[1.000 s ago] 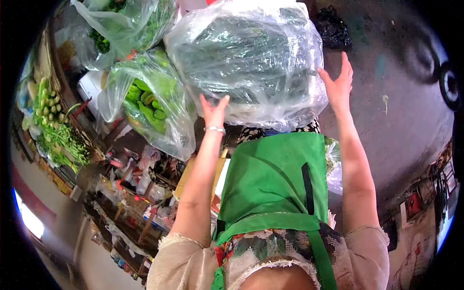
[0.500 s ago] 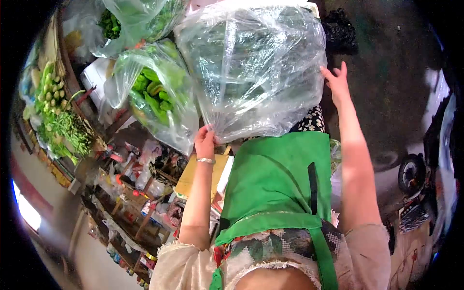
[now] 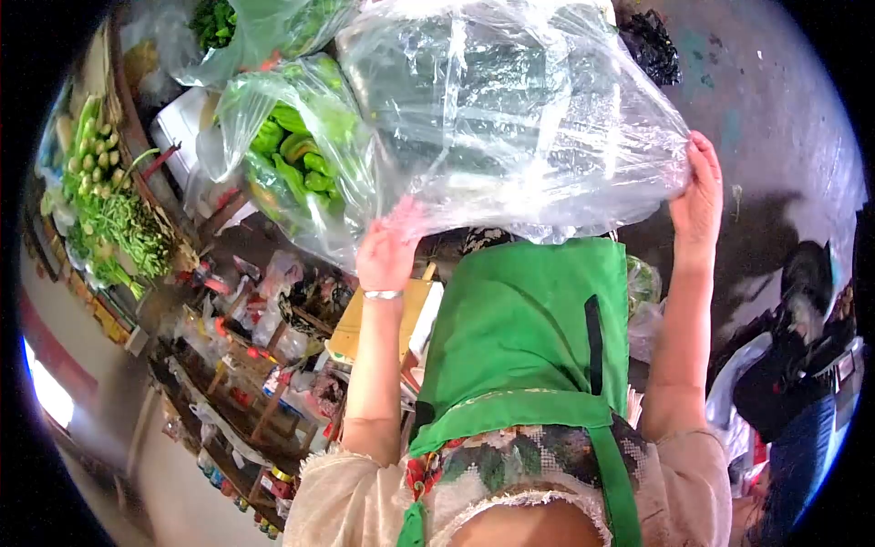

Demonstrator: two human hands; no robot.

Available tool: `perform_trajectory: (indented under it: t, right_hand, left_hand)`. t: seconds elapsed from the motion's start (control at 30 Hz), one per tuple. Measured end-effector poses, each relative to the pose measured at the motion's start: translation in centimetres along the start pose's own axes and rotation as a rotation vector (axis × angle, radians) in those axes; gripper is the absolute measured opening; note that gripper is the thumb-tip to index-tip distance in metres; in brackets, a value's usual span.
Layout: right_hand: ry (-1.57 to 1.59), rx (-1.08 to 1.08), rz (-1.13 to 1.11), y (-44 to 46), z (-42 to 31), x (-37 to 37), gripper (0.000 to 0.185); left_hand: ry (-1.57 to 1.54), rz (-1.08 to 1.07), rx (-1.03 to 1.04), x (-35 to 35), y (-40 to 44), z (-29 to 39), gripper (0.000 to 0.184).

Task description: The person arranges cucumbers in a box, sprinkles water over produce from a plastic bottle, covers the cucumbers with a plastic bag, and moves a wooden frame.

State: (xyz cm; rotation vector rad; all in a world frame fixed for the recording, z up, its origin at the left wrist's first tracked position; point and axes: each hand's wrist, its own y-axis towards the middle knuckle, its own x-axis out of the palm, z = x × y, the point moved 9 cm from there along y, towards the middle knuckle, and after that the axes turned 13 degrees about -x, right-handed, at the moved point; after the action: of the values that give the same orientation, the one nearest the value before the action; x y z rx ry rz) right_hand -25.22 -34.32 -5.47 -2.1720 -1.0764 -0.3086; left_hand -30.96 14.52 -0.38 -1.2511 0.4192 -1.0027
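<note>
A large clear plastic bag point(image 3: 547, 173) is spread over a wide, boxy load of dark green contents, which I cannot make out through the shiny film. My right hand point(image 3: 700, 191) grips its right corner, drawn out into a point. At the near left edge is my left hand point(image 3: 387, 255), closed on the film, its fingertips blurred behind the plastic. Just left of it stands an open plastic bag of green peppers point(image 3: 305, 164).
Another bag of leafy greens point(image 3: 214, 25) lies at the back left, and bundled vegetables point(image 3: 114, 196) lie farther left. Below are cluttered shelves point(image 3: 246, 365) and a yellowish board point(image 3: 365, 324). A black bag point(image 3: 652, 46) sits back right. Someone's jeans point(image 3: 802, 465) show at the right edge.
My right hand has gone from spread fingers beside the bag to gripping its corner, pulled right. My left hand has moved slightly up, its fingers now behind the film. A person has appeared at right.
</note>
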Motion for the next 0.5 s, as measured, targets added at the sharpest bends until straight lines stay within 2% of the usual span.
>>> perform_trajectory:
  t: [0.1,0.23,0.27,0.33,0.37,0.43,0.47,0.5]
  right_hand:
    - [-0.007,-0.01,-0.043,-1.2,-2.2,2.2,0.017]
    - [-0.013,0.121,-0.154,-2.8,-1.6,3.0,0.017]
    - [-0.054,0.128,-0.112,-3.3,-1.9,2.7,0.016]
    - [-0.065,0.107,-0.115,-4.0,-2.8,2.6,0.014]
    - [-0.035,0.12,-0.119,-4.5,-3.2,3.5,0.014]
    - [-0.079,0.154,-0.246,-6.1,-3.8,7.6,0.012]
    - [-0.113,0.165,-0.476,-7.6,-3.0,10.0,0.013]
    - [-0.149,0.173,-0.706,-9.4,-2.0,12.5,0.014]
  left_hand:
    - [-0.262,-0.133,-0.074,-0.5,-0.4,0.0,0.032]
    - [-0.152,0.184,-0.164,-0.1,-1.9,-1.5,0.044]
    - [-0.097,0.114,-0.204,0.3,-1.8,-1.5,0.043]
    - [0.11,0.223,-0.214,-0.6,-2.4,-1.7,0.048]
    - [0.321,0.311,-0.168,-0.5,-3.0,-1.4,0.05]
    - [0.857,0.397,0.086,1.0,-4.6,0.4,0.054]
    - [1.122,0.453,0.259,2.1,-5.8,1.3,0.055]
    - [1.046,0.384,0.303,4.4,-6.7,2.1,0.059]
